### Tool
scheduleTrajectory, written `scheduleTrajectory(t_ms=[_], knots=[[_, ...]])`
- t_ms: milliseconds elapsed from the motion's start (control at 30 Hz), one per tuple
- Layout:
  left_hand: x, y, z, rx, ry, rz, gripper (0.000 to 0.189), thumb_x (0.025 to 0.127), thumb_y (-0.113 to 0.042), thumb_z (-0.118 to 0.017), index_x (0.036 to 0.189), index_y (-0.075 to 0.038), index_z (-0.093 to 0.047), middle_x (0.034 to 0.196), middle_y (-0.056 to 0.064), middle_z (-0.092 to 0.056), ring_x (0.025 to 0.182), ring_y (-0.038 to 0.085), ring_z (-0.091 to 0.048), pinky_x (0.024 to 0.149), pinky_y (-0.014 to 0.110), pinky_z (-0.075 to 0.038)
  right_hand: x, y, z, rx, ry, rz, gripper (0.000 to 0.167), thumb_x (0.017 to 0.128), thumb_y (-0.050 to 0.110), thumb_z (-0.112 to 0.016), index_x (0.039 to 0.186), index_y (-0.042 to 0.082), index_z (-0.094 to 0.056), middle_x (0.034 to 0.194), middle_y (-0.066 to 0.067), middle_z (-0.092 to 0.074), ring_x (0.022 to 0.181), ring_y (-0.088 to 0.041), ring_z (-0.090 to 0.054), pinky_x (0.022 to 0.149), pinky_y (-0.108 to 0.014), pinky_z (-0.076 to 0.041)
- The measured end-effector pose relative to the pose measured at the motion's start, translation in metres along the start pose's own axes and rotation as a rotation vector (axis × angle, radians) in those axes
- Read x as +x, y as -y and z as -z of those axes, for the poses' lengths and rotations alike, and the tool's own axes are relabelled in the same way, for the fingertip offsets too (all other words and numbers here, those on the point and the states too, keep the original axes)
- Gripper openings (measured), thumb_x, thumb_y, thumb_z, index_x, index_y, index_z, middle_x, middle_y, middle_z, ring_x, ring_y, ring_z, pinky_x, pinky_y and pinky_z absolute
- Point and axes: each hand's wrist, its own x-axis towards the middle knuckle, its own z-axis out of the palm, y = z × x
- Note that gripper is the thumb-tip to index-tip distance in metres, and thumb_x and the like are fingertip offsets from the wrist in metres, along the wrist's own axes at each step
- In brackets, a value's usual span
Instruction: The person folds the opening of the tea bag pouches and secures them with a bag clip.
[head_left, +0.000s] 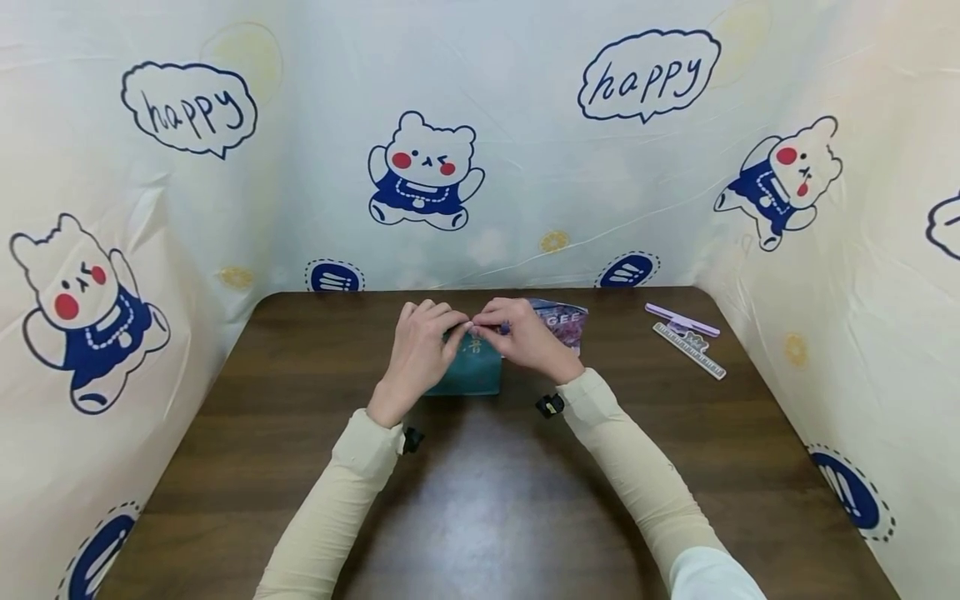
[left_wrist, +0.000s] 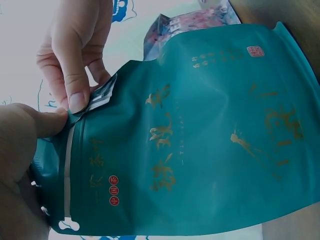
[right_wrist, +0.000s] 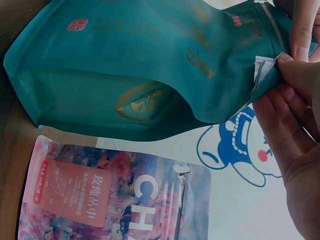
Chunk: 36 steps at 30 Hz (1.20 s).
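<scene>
A teal tea pouch (head_left: 468, 379) with gold characters stands upright near the back of the table, below both hands. My left hand (head_left: 423, 342) pinches its top edge between thumb and fingers. Close beside it, fingertips nearly meeting, my right hand (head_left: 528, 337) pinches the same edge. In the left wrist view a pale strip (left_wrist: 68, 175) with a bone-shaped end runs along the pouch's top. A white-and-silver folded flap (right_wrist: 263, 67) shows by my right thumb in the right wrist view. What lies between the fingertips is hidden.
A pink and blue pouch (right_wrist: 125, 200) with large white letters stands behind and right of the teal one, partly covered by my right hand. A purple sealing clip (head_left: 682, 320) and a clear-white clip (head_left: 690, 351) lie at the table's right. Printed cloth (head_left: 525, 208) hangs around the table.
</scene>
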Motion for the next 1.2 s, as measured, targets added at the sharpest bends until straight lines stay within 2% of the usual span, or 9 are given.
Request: scheduleTrajectory(t_ms=[267,500,667,967,1100,1200], knots=[[0.002,0.0,0.0,0.007,-0.002,-0.001,0.013,0.094,-0.019,-0.075,0.099,-0.009,-0.08,0.09,0.006,-0.075,0.077,0.024,-0.056,0.072,0.037,-0.034,-0.001,0.0,0.0,0.026,0.005,-0.047,0.017,0.096,0.008,-0.07,0.11,0.004,-0.079,0.097,-0.006,-0.073,0.081,-0.011,-0.066,0.069,-0.028,-0.058],[0.0,0.0,-0.001,0.001,-0.024,-0.011,0.012,0.094,-0.019,-0.075,0.099,-0.009,-0.08,0.089,0.005,-0.074,0.079,0.024,-0.056,0.073,0.039,-0.034,0.0,0.005,0.007,0.09,0.065,-0.143,0.016,0.094,0.006,-0.073,0.109,0.007,-0.079,0.1,-0.004,-0.075,0.082,-0.011,-0.067,0.077,-0.031,-0.059],[-0.001,-0.001,-0.003,-0.003,-0.05,-0.022,0.011,0.093,-0.018,-0.076,0.098,-0.009,-0.08,0.087,0.005,-0.073,0.079,0.024,-0.056,0.074,0.039,-0.033,0.002,0.008,0.012,0.108,0.106,-0.178,0.02,0.092,0.002,-0.073,0.111,0.006,-0.078,0.104,-0.009,-0.075,0.085,-0.014,-0.069,0.081,-0.032,-0.059],[0.0,-0.002,-0.005,0.022,-0.046,-0.018,0.011,0.094,-0.019,-0.074,0.098,-0.01,-0.08,0.087,0.004,-0.073,0.079,0.024,-0.055,0.074,0.039,-0.033,-0.003,-0.001,0.003,0.08,-0.003,-0.138,0.016,0.093,0.006,-0.073,0.108,0.007,-0.079,0.098,-0.004,-0.075,0.08,-0.011,-0.068,0.075,-0.027,-0.058],[-0.001,0.0,-0.004,0.029,-0.052,-0.023,0.011,0.094,-0.018,-0.075,0.098,-0.01,-0.08,0.086,0.004,-0.073,0.079,0.024,-0.054,0.074,0.039,-0.034,-0.006,-0.004,-0.001,0.089,-0.023,-0.168,0.014,0.094,0.009,-0.072,0.106,0.007,-0.079,0.097,-0.003,-0.075,0.079,-0.01,-0.067,0.072,-0.027,-0.058],[-0.001,0.001,-0.005,0.032,-0.047,-0.026,0.011,0.094,-0.018,-0.075,0.099,-0.01,-0.08,0.087,0.004,-0.073,0.08,0.024,-0.053,0.074,0.039,-0.034,-0.009,-0.005,-0.002,0.056,-0.017,-0.186,0.013,0.095,0.01,-0.072,0.105,0.006,-0.079,0.097,-0.003,-0.074,0.08,-0.01,-0.066,0.072,-0.026,-0.057]])
